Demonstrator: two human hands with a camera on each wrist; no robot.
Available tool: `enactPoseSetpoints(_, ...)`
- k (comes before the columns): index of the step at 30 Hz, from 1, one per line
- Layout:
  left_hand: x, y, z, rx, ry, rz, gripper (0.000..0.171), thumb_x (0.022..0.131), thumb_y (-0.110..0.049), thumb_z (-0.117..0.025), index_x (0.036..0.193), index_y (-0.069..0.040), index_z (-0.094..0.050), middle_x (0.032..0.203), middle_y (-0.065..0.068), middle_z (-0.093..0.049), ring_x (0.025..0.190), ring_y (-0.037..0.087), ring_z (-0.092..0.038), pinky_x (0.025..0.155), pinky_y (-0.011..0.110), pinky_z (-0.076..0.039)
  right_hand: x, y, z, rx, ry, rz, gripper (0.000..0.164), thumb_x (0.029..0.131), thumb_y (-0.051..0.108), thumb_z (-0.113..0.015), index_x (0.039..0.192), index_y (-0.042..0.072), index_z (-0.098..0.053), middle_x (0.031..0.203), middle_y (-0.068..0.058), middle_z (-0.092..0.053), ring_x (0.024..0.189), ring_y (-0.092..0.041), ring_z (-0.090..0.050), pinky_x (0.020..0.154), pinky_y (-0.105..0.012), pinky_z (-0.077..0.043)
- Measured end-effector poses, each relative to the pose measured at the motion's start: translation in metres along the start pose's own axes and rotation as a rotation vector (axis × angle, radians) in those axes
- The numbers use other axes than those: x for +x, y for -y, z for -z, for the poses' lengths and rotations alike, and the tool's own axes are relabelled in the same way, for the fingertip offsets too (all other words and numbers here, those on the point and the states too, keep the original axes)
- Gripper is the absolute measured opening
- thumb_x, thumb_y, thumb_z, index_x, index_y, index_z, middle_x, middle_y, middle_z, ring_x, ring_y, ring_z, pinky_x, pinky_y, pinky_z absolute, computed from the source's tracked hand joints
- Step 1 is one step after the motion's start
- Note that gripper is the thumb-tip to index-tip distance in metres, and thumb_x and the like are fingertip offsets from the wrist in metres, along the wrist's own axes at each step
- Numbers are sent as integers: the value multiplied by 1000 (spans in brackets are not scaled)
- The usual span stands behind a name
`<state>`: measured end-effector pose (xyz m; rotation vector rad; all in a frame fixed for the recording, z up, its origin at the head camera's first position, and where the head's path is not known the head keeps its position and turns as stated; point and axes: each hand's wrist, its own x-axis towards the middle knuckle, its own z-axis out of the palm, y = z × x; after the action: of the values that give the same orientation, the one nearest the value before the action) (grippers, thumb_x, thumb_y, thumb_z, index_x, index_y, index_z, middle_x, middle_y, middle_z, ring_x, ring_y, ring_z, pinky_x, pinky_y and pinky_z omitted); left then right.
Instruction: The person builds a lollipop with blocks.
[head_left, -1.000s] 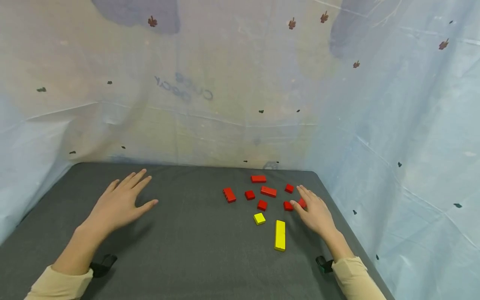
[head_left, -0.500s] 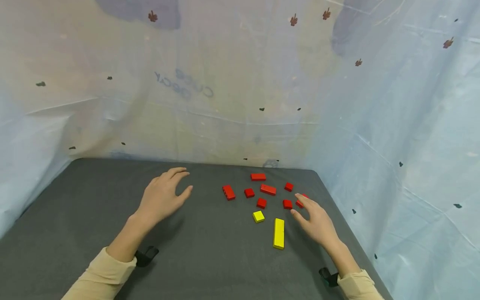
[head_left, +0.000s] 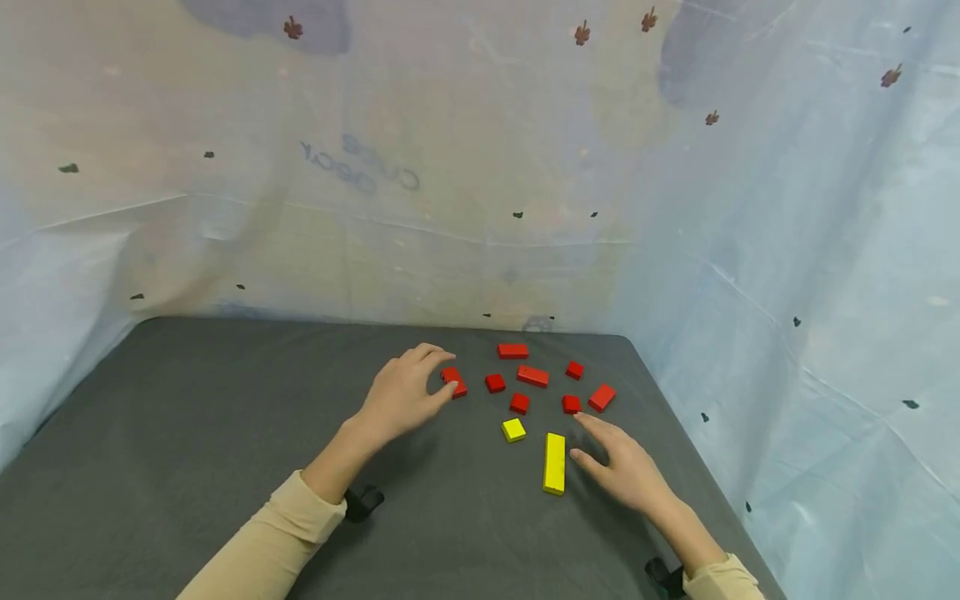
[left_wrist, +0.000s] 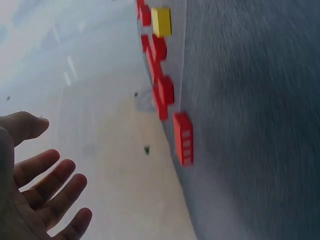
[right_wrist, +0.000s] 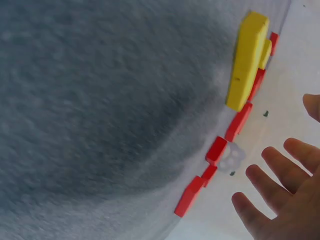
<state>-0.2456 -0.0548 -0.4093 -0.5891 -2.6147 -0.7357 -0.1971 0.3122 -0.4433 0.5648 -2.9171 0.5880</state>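
My left hand hovers over the dark table beside the leftmost red block, its thumb overlapping that block in the head view. The left wrist view shows the same red block with pale marks along one side, apart from the spread fingers. My right hand is just right of the long yellow block, fingers extended and holding nothing. In the right wrist view this yellow block lies away from the fingertips. A small yellow block lies between the hands.
Several red blocks, long ones and small cubes, lie scattered on the right half of the dark grey table. A printed pale curtain hangs behind the table and along its right side.
My left hand has moved right across the table to the leftmost red block. My right hand has drawn back toward me, uncovering the red block at the far right. The blocks stay put.
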Motion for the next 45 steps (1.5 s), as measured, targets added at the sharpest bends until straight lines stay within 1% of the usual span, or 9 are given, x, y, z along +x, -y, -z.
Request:
enactPoseSetpoints(5,10,-14,-21,-48,61,-12,39,96,-30,-77,131,-15,-71,129,3,-67,110,24,-66,91,47,-54,-3,3,-6,-6,69,29,62,100,34,-71,153,8,-53,156,-12,-52,140,-39,-51,109,-62,-44)
enactPoseSetpoints(9,15,-21,-38,-82,122,-18,38,96,-33,-77,131,-18,-70,122,0,-67,99,17,-63,83,38,-52,-4,4,-10,0,134,45,67,99,42,-71,154,8,-51,161,-11,-45,143,-39,-47,110,-62,-43)
enactPoseSetpoints(12,19,-25,-51,-124,170,-27,40,96,-31,-78,132,-17,-70,119,1,-67,95,16,-60,78,34,-50,-4,1,-14,-6,175,54,71,98,49,-70,154,10,-51,164,-11,-41,145,-39,-45,110,-63,-43)
enactPoseSetpoints(16,25,-30,-65,-165,240,-42,40,95,-28,-79,132,-14,-69,120,4,-68,101,19,-62,82,36,-53,-4,-2,-17,-18,206,79,74,96,55,-70,153,10,-54,164,-12,-40,144,-39,-46,110,-63,-43)
enactPoseSetpoints(23,33,-36,-85,-127,370,-60,39,93,-30,-81,128,-15,-72,119,1,-68,97,14,-62,82,33,-55,-3,-1,-17,-41,224,111,72,95,55,-71,150,9,-57,161,-12,-45,142,-38,-49,109,-60,-45)
enactPoseSetpoints(30,37,-37,-99,-91,449,-71,32,92,-29,-83,123,-21,-76,115,-2,-66,94,10,-64,79,28,-54,-4,-2,-18,-64,214,129,69,96,53,-71,147,9,-60,158,-11,-49,140,-36,-52,109,-57,-47)
enactPoseSetpoints(34,39,-37,-105,-59,484,-79,32,90,-32,-84,120,-23,-77,110,-3,-65,91,8,-61,76,26,-52,-3,-3,-19,-78,203,134,68,95,54,-72,146,10,-61,156,-10,-51,138,-35,-53,108,-55,-48)
enactPoseSetpoints(39,40,-38,-108,-18,513,-90,28,88,-36,-86,112,-25,-79,100,-5,-61,82,6,-55,70,24,-48,-1,-3,-20,-73,218,113,69,93,55,-73,145,11,-62,155,-9,-52,138,-34,-53,108,-55,-48)
enactPoseSetpoints(45,40,-39,-111,-17,529,-73,21,88,-32,-86,107,-26,-77,98,-7,-60,84,7,-57,70,25,-49,3,-2,-20,-62,230,94,69,89,48,-81,143,9,-63,155,-12,-51,138,-36,-52,107,-57,-47)
